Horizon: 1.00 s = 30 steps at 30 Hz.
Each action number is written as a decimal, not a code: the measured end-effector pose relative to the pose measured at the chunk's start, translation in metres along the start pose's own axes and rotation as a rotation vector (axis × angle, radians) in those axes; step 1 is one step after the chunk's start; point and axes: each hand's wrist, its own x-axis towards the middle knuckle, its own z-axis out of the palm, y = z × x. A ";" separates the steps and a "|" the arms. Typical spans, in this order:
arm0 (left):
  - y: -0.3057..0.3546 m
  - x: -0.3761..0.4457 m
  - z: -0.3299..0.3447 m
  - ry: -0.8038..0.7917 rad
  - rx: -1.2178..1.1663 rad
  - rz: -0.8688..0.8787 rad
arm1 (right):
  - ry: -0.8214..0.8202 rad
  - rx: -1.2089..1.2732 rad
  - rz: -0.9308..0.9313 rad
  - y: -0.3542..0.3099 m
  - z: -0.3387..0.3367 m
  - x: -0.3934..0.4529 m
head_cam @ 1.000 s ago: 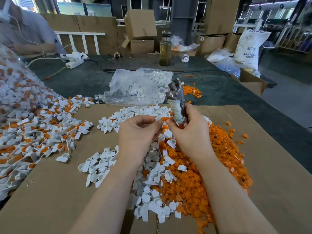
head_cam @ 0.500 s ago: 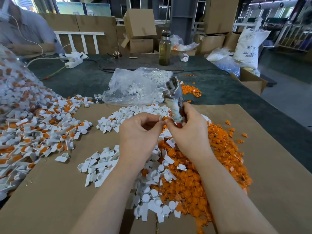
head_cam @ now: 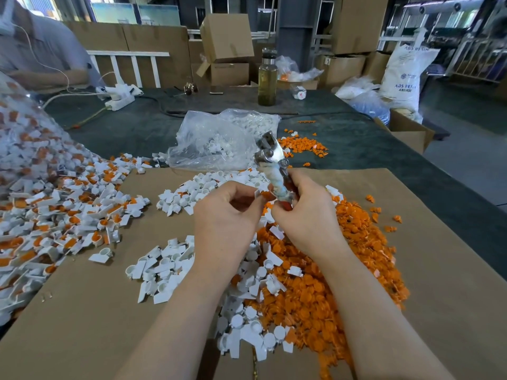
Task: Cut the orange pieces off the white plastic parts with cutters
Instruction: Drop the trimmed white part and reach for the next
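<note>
Grip: my right hand (head_cam: 304,215) is closed around the cutters (head_cam: 274,168), my left hand (head_cam: 227,212) pinches a white part (head_cam: 257,193) beside them, above the table (head_cam: 82,311) | Advice: I should cut close, hold steady.

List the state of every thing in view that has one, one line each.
left hand: pinches a white plastic part with orange still on it
right hand: grips the cutters, head pointing up and away
clear plastic bag: open, slumped, partly filled with white parts
glass bottle: upright, capped, partly filled
cardboard box: closed, tilted
orange pieces: cut off, heaped
uncut parts: heaped
</note>
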 end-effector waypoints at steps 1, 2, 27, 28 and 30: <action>-0.001 0.000 0.000 0.008 -0.002 -0.011 | -0.016 0.017 0.005 0.000 -0.001 0.000; -0.003 0.001 0.001 0.014 -0.016 -0.031 | -0.033 0.043 0.013 -0.001 -0.002 0.000; -0.003 0.012 -0.012 0.013 -0.604 -0.166 | -0.543 0.137 0.100 -0.008 -0.024 -0.003; -0.003 0.013 -0.012 0.013 -0.608 -0.165 | -0.553 0.130 0.103 -0.007 -0.024 -0.002; -0.003 0.013 -0.013 0.010 -0.616 -0.166 | -0.554 0.137 0.105 -0.005 -0.022 -0.002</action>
